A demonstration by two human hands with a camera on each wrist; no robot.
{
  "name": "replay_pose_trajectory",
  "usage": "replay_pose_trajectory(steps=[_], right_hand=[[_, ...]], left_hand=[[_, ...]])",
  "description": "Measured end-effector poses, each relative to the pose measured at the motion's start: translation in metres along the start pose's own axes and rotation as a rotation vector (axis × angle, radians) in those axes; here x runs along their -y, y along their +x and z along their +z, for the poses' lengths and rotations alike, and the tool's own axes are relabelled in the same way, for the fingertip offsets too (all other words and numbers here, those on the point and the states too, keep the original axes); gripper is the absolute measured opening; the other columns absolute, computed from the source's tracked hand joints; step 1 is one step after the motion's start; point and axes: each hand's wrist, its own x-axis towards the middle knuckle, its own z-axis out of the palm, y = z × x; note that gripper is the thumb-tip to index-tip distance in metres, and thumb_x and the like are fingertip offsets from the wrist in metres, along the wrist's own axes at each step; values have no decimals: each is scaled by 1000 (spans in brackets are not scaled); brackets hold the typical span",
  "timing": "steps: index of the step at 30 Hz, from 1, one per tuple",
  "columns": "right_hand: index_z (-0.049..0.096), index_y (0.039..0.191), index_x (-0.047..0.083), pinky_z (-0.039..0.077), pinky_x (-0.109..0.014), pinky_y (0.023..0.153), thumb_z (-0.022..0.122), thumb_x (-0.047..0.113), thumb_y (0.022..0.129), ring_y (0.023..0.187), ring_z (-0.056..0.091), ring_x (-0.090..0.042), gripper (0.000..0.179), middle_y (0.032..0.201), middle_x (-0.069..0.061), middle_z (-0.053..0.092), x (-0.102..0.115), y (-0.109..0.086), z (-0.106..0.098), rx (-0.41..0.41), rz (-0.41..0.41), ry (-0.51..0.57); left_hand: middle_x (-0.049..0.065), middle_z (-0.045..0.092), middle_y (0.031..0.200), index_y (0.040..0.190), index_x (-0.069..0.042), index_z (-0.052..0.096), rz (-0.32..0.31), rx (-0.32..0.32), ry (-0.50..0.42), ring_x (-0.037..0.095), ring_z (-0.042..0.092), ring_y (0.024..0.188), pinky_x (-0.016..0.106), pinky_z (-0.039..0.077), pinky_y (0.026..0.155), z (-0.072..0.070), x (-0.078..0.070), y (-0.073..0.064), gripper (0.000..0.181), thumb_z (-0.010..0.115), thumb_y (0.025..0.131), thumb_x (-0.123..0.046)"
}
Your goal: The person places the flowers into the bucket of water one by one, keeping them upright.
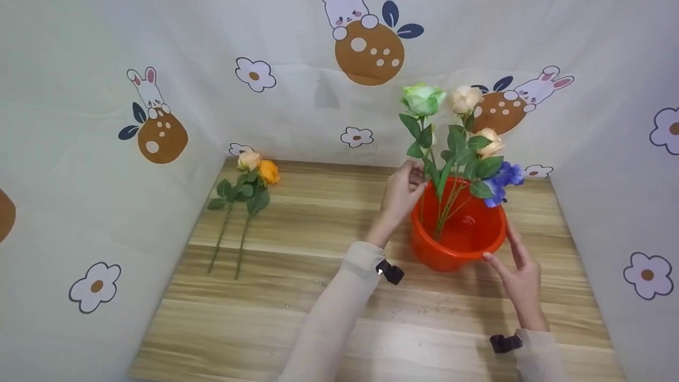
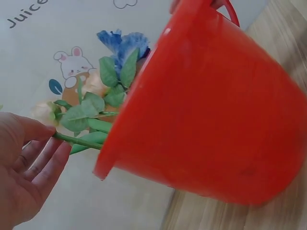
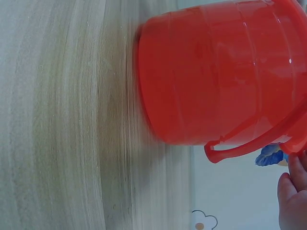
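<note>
A red bucket (image 1: 459, 260) stands upright at the right of the wooden table, with several artificial flowers leaning in it. My left hand (image 1: 401, 193) is at its left rim. In the left wrist view the thumb and fingers pinch a green stem (image 2: 79, 140), which in the head view appears to belong to the green rose (image 1: 423, 100). Peach roses (image 1: 466, 99) and a blue flower (image 1: 501, 183) spread toward the back and right. At the right rim, my right hand (image 1: 522, 278) holds the bucket, its thumb at the front edge; the right wrist view shows only part of its fingers.
Two loose roses, one peach (image 1: 249, 160) and one orange (image 1: 269, 172), lie at the table's back left, their stems toward the front. The bucket's handle (image 3: 254, 143) hangs down its side. Printed fabric (image 1: 297, 116) walls off the table's back and sides.
</note>
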Motion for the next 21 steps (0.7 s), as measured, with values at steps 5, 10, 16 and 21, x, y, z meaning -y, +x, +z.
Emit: replay_pose_trajectory(steps=[5, 10, 16, 21], right_hand=[[43, 140, 6, 32, -15, 106, 74, -7, 74, 135, 38, -18, 75, 144, -15, 42, -1, 0, 0, -5, 5, 7], [43, 141, 7, 32, -15, 106, 75, -5, 74, 135, 39, -16, 75, 144, -14, 43, -1, 0, 0, -11, 20, -2], [42, 141, 7, 31, -15, 106, 74, -4, 75, 136, 37, -16, 74, 145, -15, 41, -1, 0, 0, 1, 11, -10], [41, 141, 7, 31, -15, 107, 74, -5, 75, 136, 37, -15, 75, 145, -15, 41, -1, 1, -1, 6, 2, 7]], left_hand=[[4, 66, 94, 111, -9, 52, -43, 5, 105, 7, 63, 78, 8, 48, 68, 5, 4, -3, 35, 70, 81, -4], [-3, 65, 92, 117, -14, 46, -94, 4, 218, 5, 62, 78, 16, 48, 66, 11, 8, -6, 43, 70, 82, -9], [-4, 67, 96, 121, -14, 46, -111, -5, 235, 11, 65, 87, 24, 51, 74, 18, 13, -9, 46, 71, 83, -13], [-5, 69, 98, 115, -14, 55, -128, -18, 225, 10, 64, 92, 26, 50, 80, 21, 14, -12, 29, 66, 89, -23]])
